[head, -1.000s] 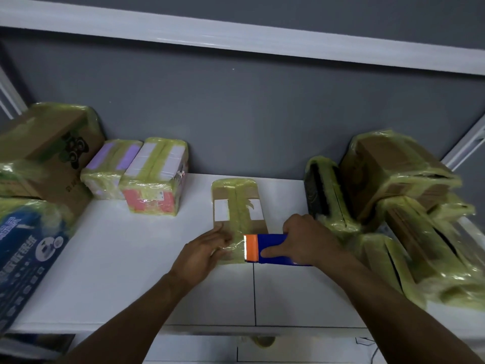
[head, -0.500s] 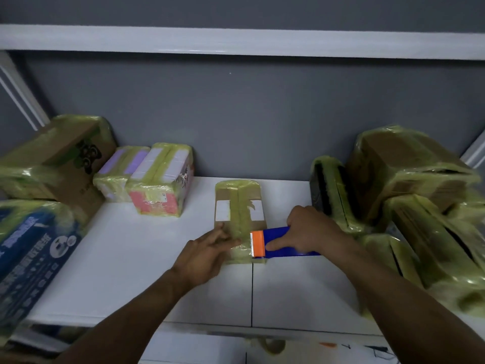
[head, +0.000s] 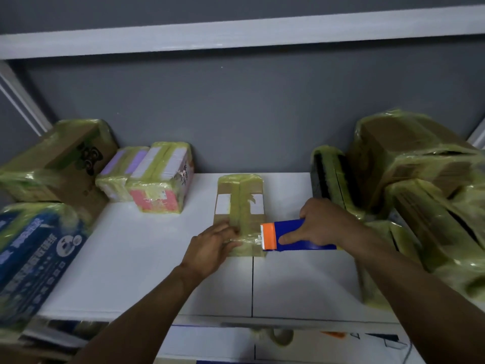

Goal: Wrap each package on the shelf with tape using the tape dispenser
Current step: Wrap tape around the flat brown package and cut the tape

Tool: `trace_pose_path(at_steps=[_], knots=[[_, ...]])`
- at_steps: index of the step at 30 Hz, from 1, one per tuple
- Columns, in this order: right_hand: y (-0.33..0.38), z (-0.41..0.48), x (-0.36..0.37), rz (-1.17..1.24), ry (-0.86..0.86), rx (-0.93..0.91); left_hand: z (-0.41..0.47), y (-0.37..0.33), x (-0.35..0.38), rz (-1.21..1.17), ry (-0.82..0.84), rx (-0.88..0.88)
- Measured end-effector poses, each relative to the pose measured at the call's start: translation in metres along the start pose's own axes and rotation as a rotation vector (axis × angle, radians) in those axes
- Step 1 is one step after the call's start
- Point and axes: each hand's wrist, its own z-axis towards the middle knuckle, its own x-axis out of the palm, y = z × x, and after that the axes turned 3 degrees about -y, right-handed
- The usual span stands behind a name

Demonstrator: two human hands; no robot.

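Note:
A flat brown package point(head: 240, 203) with white labels and yellowish tape strips lies in the middle of the white shelf point(head: 147, 253). My left hand point(head: 210, 248) presses down on its near left end with straight fingers. My right hand point(head: 321, 224) grips a blue tape dispenser point(head: 294, 235) with an orange head, laid against the package's near right edge. A short run of clear tape stretches from the orange head across the package's near end toward my left fingers.
Taped boxes stand at the left: a brown carton point(head: 60, 164), a blue printed box point(head: 34, 256), two small pink and purple parcels point(head: 157, 179). A heap of wrapped brown packages point(head: 414, 185) fills the right. A tape roll point(head: 280, 336) lies below the shelf's front edge.
The dispenser has slid a little to the right along the package's near end, drawing out tape. My left hand has stayed pressed on the package. The camera has tilted slightly.

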Motion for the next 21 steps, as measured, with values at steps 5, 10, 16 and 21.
trace_pose_path(at_steps=[5,10,16,21], knots=[[-0.001,-0.001,0.01,-0.042,-0.012,0.018,0.0,-0.008,0.002,0.065,0.15,0.061],[-0.001,0.002,0.01,-0.038,0.004,0.021,-0.001,-0.025,0.006,0.143,0.112,0.133],[-0.006,0.003,0.017,-0.017,-0.005,0.022,0.001,-0.032,0.02,0.033,0.07,-0.016],[-0.015,-0.003,0.021,0.059,-0.028,0.006,0.002,-0.023,0.021,0.04,0.047,0.008]])
